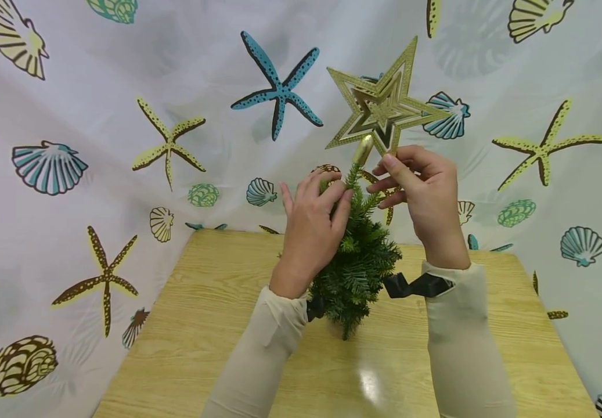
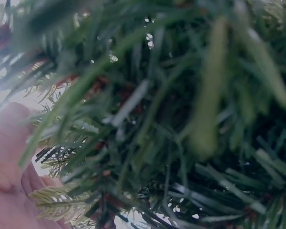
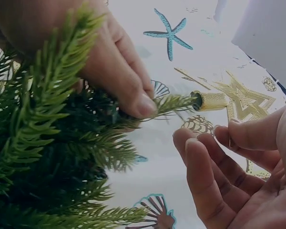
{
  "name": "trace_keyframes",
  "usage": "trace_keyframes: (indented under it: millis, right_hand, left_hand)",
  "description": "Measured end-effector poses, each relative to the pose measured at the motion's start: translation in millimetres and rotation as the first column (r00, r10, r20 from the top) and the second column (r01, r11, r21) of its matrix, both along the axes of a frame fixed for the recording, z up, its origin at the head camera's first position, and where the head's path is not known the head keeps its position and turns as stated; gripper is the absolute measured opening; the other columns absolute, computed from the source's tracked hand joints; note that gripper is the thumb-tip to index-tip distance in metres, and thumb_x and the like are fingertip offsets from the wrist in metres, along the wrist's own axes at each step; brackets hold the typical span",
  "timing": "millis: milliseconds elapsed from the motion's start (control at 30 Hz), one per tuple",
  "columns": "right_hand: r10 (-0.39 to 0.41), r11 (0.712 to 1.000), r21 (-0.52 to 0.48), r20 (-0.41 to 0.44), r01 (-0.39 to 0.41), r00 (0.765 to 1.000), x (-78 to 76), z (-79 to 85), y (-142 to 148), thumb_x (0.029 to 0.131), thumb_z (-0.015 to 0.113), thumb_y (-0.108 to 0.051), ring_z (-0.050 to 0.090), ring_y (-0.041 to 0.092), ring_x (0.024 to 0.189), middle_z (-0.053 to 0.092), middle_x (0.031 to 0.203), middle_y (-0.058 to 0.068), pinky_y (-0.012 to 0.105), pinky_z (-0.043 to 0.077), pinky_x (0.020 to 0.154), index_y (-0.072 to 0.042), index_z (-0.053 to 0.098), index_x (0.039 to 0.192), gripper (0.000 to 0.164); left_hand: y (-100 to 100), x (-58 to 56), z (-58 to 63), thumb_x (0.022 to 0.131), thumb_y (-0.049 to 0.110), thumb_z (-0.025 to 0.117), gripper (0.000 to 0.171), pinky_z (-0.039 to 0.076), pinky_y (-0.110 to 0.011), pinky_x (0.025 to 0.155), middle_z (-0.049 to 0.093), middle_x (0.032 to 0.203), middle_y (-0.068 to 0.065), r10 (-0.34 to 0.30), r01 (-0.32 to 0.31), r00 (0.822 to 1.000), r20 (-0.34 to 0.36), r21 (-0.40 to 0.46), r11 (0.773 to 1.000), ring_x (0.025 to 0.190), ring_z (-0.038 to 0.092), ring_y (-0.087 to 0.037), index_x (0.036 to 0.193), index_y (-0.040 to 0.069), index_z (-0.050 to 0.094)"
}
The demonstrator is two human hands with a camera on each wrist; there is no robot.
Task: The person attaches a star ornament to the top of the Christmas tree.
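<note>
A small artificial Christmas tree (image 1: 355, 273) stands on the wooden table. My left hand (image 1: 313, 223) pinches the top sprig (image 3: 169, 104) just below its tip, as the right wrist view shows. Above it, my right hand (image 1: 426, 191) pinches a lower point of a gold star tree topper (image 1: 381, 107) between thumb and index finger, the other fingers loosely bent. The topper's gold tube (image 3: 210, 101) sits at the sprig's tip, its opening facing the needles. Dense branches (image 2: 148, 114) fill the left wrist view, with part of the left hand at its left edge.
The wooden table (image 1: 217, 325) spreads beneath the tree. A white curtain (image 1: 217, 52) printed with starfish and shells hangs behind and on both sides. Black wrist mounts (image 1: 418, 285) sit at the sleeve cuffs.
</note>
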State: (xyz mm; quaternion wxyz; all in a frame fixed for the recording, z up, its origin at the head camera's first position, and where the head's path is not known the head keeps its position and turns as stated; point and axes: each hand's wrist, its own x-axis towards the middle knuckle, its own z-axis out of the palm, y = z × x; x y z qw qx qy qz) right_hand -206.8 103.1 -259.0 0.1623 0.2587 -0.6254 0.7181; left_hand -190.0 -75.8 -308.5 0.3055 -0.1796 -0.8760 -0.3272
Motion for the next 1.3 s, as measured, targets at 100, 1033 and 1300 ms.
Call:
trace_keyframes:
  millis: [100,1033,1300]
  right_hand:
    - [-0.017,1.000,0.020,0.001,0.017,1.000,-0.1,-1.9,-1.7,0.103,0.065,-0.009,0.075,0.024,0.070,0.070,0.091,0.015,0.035,0.059,0.053,0.007,0.071,0.102,0.017]
    - [-0.274,0.868,0.369,-0.204,0.333,0.940,1.9,-11.2,-8.1,0.101,0.067,-0.004,0.070,0.023,0.068,0.070,0.093,0.013,0.022,0.052,0.051,0.003,0.074,0.091,0.014]
    - [-0.258,0.825,0.442,-0.259,0.352,0.931,2.7,-8.2,-6.3,0.099,0.069,-0.005,0.069,0.023,0.067,0.070,0.085,0.012,0.023,0.045,0.052,0.001,0.075,0.087,0.015]
  left_hand:
    - [0.7,0.0,0.8,0.111,0.029,0.050,0.028,-0.002,-0.075,0.115,0.060,0.141,-0.008,0.001,-0.001,1.000,0.002,-0.005,1.000,0.145,0.040,-0.035,0.104,0.015,0.073]
    - [2.8,-1.0,-2.0,0.111,0.030,0.049,0.029,-0.003,-0.075,0.115,0.062,0.139,-0.007,0.041,-0.041,0.999,-0.008,-0.014,0.999,0.145,0.041,-0.037,0.101,0.016,0.072]
    - [3.1,-0.2,-2.6,0.111,0.031,0.049,0.029,-0.003,-0.075,0.114,0.061,0.139,-0.006,0.063,-0.063,0.998,-0.020,-0.014,0.998,0.144,0.042,-0.035,0.102,0.017,0.073]
